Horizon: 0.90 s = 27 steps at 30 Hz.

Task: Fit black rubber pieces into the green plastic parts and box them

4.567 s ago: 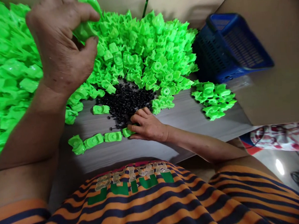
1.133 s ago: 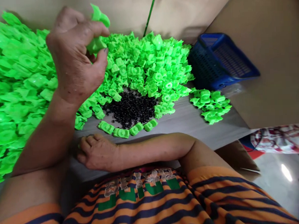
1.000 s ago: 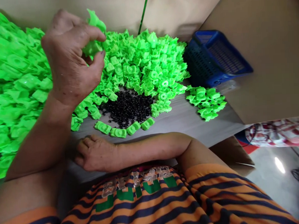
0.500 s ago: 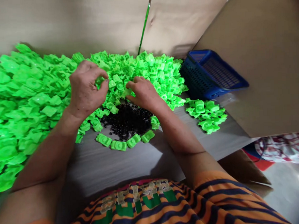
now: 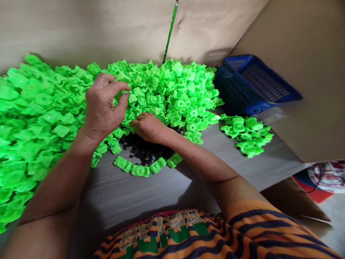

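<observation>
My left hand (image 5: 105,105) hovers over the heap of bright green plastic pieces (image 5: 55,99), its thumb and forefinger curled toward each other. Green shows behind the gap, and I cannot make out whether anything is pinched there. My right hand (image 5: 149,127) reaches in over the pile of small black wheel-like parts (image 5: 146,155), hiding some of them. Its fingers are bent together at the edge of the green heap, and what they grip is hidden. Several green toy car bodies (image 5: 140,171) lie in a curved row just in front of the black pile.
A blue plastic basket (image 5: 244,89) leans at the back right. Before it sits a small group of green toy cars (image 5: 247,134) on the grey table (image 5: 118,201). A wooden panel (image 5: 123,25) closes off the back, and a brown board (image 5: 318,83) stands to the right.
My right hand has moved left and toward me, from the green heap's edge to over the black parts. My left hand stays in nearly the same pose. The view has shifted slightly.
</observation>
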Each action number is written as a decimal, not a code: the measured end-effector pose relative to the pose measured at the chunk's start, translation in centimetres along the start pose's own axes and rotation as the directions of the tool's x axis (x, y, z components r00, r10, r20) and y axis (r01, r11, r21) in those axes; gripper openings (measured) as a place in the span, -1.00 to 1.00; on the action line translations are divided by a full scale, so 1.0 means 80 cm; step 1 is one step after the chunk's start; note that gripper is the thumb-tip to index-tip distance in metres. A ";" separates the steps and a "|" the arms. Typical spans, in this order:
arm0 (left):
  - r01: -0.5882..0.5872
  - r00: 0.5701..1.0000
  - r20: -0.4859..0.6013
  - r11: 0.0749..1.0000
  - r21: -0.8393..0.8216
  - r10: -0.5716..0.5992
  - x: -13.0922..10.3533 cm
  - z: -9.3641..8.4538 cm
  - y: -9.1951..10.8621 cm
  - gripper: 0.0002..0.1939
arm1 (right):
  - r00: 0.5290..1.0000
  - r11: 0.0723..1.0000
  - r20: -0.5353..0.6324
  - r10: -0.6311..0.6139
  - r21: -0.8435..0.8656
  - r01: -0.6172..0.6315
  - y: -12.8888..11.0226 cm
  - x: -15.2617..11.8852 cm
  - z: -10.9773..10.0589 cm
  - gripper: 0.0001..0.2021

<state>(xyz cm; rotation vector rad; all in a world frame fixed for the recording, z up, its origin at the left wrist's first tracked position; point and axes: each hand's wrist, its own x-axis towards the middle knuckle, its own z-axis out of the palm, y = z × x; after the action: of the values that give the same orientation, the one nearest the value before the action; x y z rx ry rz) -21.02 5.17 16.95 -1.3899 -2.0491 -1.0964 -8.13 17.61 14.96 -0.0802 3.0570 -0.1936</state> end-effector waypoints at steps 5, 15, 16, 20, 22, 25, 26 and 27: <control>-0.009 1.000 -0.018 1.000 0.003 0.009 -0.002 0.011 -0.015 -0.78 | 0.999 0.999 -0.031 -0.036 0.022 0.037 0.003 0.001 -0.004 -0.72; 0.047 0.994 0.106 0.996 -0.074 -0.039 -0.007 0.024 -0.022 -0.80 | 0.765 0.944 -0.566 0.307 0.077 -0.322 0.149 -0.001 -0.007 -0.64; 0.058 0.992 0.118 0.994 -0.087 -0.047 -0.008 0.026 -0.023 -0.81 | 0.750 0.938 -0.581 0.315 0.070 -0.339 0.153 -0.003 -0.008 -0.59; 0.078 0.991 0.115 0.987 -0.138 -0.062 -0.008 0.028 -0.025 -0.84 | 0.730 0.927 -0.588 0.349 0.104 -0.359 0.113 -0.026 -0.038 -0.42; 0.079 0.993 0.094 0.986 -0.147 -0.065 -0.005 0.023 -0.024 -0.87 | 0.784 0.970 -0.572 0.241 0.104 -0.221 0.077 -0.040 -0.057 -0.49; 0.101 0.994 0.067 0.982 -0.161 -0.091 -0.001 0.014 -0.019 -0.87 | 0.969 0.996 -0.246 -0.027 0.071 0.045 0.033 -0.050 -0.069 -0.74; 0.111 0.993 0.056 0.978 -0.174 -0.103 0.001 0.011 -0.017 -0.87 | 0.990 0.994 -0.115 -0.080 0.062 0.087 0.023 -0.049 -0.068 -0.78; 0.121 0.992 0.046 0.974 -0.193 -0.115 0.002 0.009 -0.014 -0.87 | 0.995 0.994 -0.002 -0.102 0.049 0.102 0.016 -0.046 -0.064 -0.80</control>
<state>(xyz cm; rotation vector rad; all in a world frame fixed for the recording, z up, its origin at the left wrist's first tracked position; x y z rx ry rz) -22.04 5.63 16.20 -1.4016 -2.1193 -1.3655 -4.94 19.74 20.12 -0.2342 3.0475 -0.2744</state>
